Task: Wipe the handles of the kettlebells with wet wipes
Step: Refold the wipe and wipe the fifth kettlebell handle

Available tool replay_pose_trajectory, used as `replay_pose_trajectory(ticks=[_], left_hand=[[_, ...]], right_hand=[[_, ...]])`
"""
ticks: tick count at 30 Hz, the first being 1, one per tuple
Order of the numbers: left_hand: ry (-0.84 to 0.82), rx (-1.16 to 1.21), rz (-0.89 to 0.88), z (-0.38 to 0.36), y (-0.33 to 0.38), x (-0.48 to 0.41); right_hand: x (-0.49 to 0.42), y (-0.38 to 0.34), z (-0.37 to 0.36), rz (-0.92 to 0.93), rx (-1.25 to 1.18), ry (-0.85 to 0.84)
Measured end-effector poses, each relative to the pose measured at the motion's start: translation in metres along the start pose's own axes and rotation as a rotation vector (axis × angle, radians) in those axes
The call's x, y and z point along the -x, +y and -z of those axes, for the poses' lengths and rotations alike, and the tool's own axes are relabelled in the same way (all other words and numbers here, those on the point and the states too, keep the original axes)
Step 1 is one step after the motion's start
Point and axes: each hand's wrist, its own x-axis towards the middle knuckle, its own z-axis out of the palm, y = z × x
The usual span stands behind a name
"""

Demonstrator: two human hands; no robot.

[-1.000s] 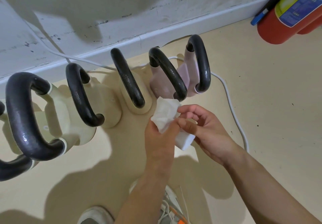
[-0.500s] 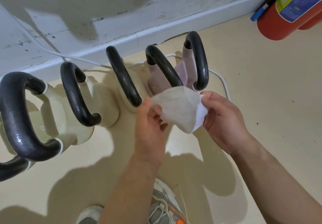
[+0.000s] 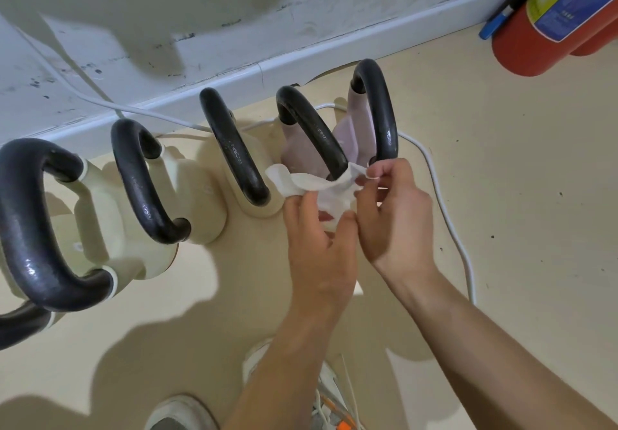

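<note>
A row of kettlebells stands along the wall, each with a black handle. Cream ones are on the left [image 3: 197, 195]; two pink ones [image 3: 354, 135] are on the right. Both hands hold one white wet wipe [image 3: 314, 185], stretched just under the near end of a pink kettlebell's handle [image 3: 314, 132]. My left hand [image 3: 317, 239] pinches the wipe's left part. My right hand [image 3: 394, 209] pinches its right corner, close to the rightmost handle [image 3: 381, 108].
A white cable [image 3: 448, 215] runs along the skirting and curves over the floor to the right of the kettlebells. A red fire extinguisher [image 3: 535, 28] stands at the top right. My shoes [image 3: 180, 413] show at the bottom edge.
The wipe went from bunched, to spread open between both hands, to partly gathered now. Both hands moved up closer to the pink kettlebell handles.
</note>
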Motion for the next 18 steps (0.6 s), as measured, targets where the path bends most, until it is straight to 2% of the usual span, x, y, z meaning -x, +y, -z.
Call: replay_pose_trajectory(ticks=[4, 6, 10, 14, 18], left_hand=[[-0.033, 0.209, 0.019, 0.005, -0.001, -0.001], [-0.047, 0.315, 0.093, 0.008, -0.002, -0.002], [-0.04, 0.559, 0.286, 0.018, 0.011, -0.004], [-0.083, 0.524, 0.306, 0.027, 0.021, -0.003], [-0.002, 0.492, 0.227, 0.038, 0.027, 0.0]], right_hand=[[0.011, 0.02, -0.014, -0.008, -0.313, -0.233], [0.014, 0.03, -0.021, 0.012, -0.405, -0.284], [0.008, 0.019, -0.036, -0.027, -0.33, -0.163], [-0.006, -0.007, -0.047, -0.067, -0.42, -0.069], [-0.018, -0.015, -0.054, -0.019, -0.456, -0.07]])
